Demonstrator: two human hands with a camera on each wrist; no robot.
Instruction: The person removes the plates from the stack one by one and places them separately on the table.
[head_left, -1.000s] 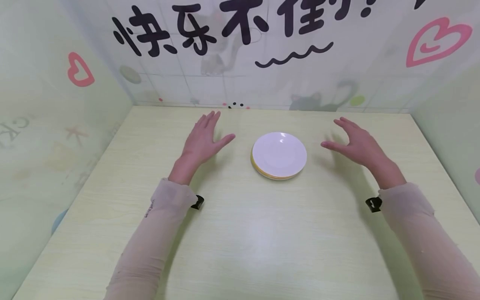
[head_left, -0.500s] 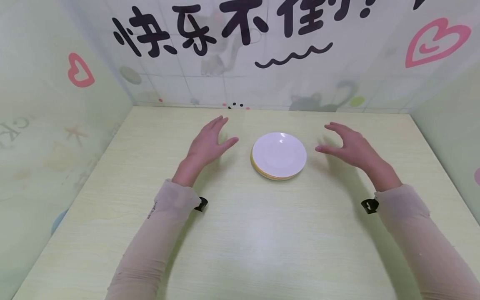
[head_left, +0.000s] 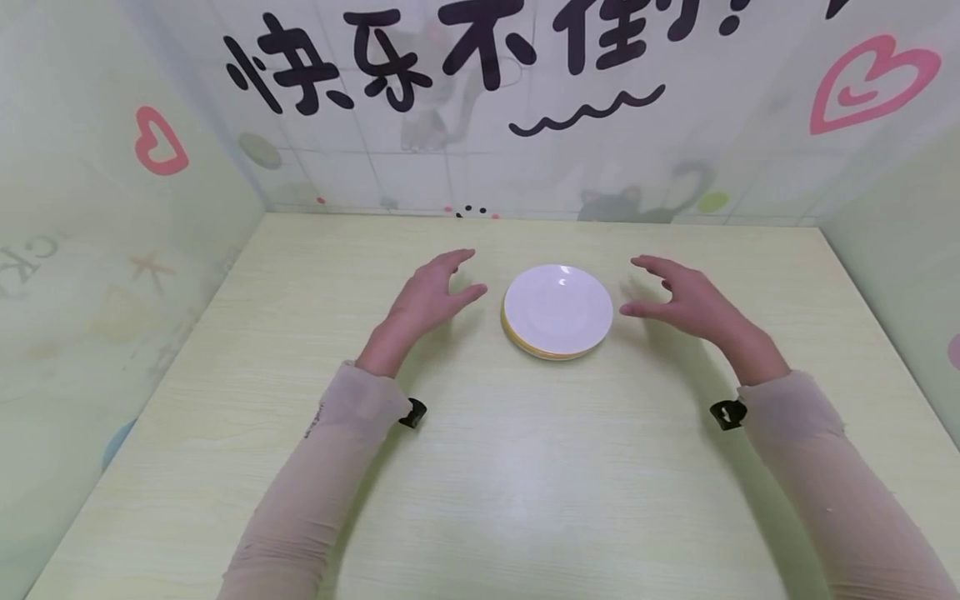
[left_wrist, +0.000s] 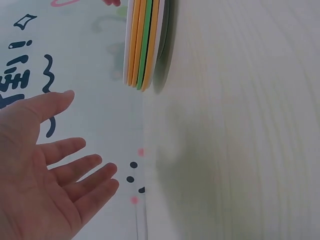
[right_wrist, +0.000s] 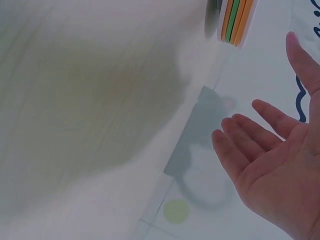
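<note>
A stack of plates (head_left: 558, 310) sits on the table, a white one on top. Seen edge-on in the left wrist view, the stack (left_wrist: 141, 47) has orange and green layers between white ones. My left hand (head_left: 431, 296) is held just left of the stack, thumb apart from the fingers, holding nothing. On the other side, my right hand (head_left: 686, 300) faces it with thumb and fingers spread, also holding nothing. Its thumb tip is close to the plates' right rim. The right wrist view shows the palm and relaxed fingers (right_wrist: 250, 140) below the stack (right_wrist: 235, 22).
The pale wood-grain table (head_left: 525, 475) runs back to a printed white wall (head_left: 420, 158) with dark lettering and hearts. Side panels (head_left: 112, 275) stand at left and right. A black strap (head_left: 414, 412) shows at the left cuff and another (head_left: 727, 414) at the right.
Both hands have moved inward toward the stack and slightly nearer the person, their fingers bending a little more. The plates have not moved.
</note>
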